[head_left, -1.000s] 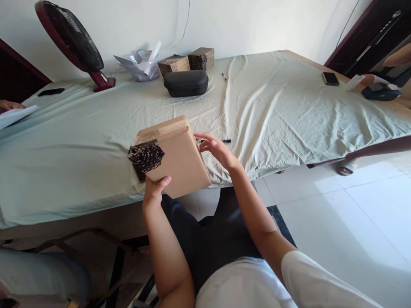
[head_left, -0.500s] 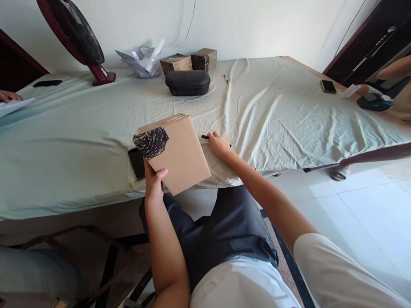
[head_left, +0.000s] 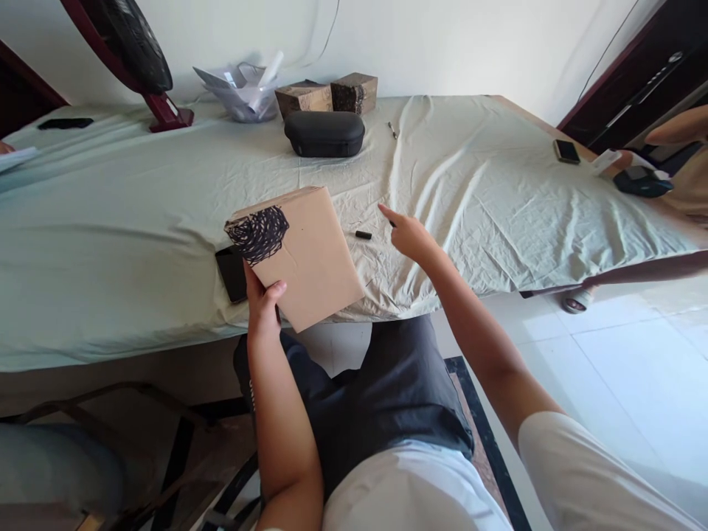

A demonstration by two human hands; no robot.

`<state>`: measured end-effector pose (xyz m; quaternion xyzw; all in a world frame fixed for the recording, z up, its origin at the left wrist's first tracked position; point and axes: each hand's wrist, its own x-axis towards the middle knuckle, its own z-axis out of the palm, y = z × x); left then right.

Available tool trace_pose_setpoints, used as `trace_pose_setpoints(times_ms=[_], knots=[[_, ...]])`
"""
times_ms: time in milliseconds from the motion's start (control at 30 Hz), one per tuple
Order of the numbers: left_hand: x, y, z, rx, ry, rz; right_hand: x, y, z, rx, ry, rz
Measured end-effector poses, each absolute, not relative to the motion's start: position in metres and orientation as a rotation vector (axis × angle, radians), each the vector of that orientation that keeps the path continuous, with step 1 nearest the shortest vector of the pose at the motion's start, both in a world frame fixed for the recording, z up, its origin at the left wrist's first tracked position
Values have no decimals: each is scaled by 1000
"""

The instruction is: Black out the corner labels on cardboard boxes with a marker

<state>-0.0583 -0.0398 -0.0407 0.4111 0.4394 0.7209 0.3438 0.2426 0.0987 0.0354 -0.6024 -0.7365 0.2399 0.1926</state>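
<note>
My left hand (head_left: 264, 302) is closed round the lower left edge of a brown cardboard box (head_left: 315, 258), thumb on its face. The box is tilted above the cloth, and black scribble covers its upper left corner. To the right of the box is my right hand (head_left: 410, 234), index finger stretched out and the other fingers curled round a black marker (head_left: 392, 223), mostly hidden in the grip. A short black marker cap (head_left: 363, 235) lies on the cloth between box and hand. Partly under the box rests a dark phone (head_left: 231, 276).
A pale green cloth (head_left: 138, 221) covers the table. At the back stand a black case (head_left: 324, 134), two small cardboard boxes (head_left: 354, 93), a clear plastic bowl (head_left: 243, 99) and a red fan (head_left: 166, 114). A pen (head_left: 392, 130) lies behind. Another person's arm (head_left: 678, 127) shows at right.
My right hand has let go of the cap, leaving it on the cloth, and has moved up and right with its index finger out. My left hand still holds the box.
</note>
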Motion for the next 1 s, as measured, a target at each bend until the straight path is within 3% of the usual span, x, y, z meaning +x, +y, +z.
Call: trace_pose_setpoints(times_ms=[167, 333, 733, 1000], knots=[[-51, -36, -41, 1084, 1102, 1902, 230, 95, 58, -840, -1540, 1218], [-50, -36, -35, 1086, 1124, 1860, 171, 59, 83, -452, -1418, 1180], [-47, -23, -21, 945, 1054, 1667, 115, 56, 63, -649, -1706, 499], [-50, -21, -25, 960, 1013, 1660, 127, 51, 63, -594, -1830, 383]])
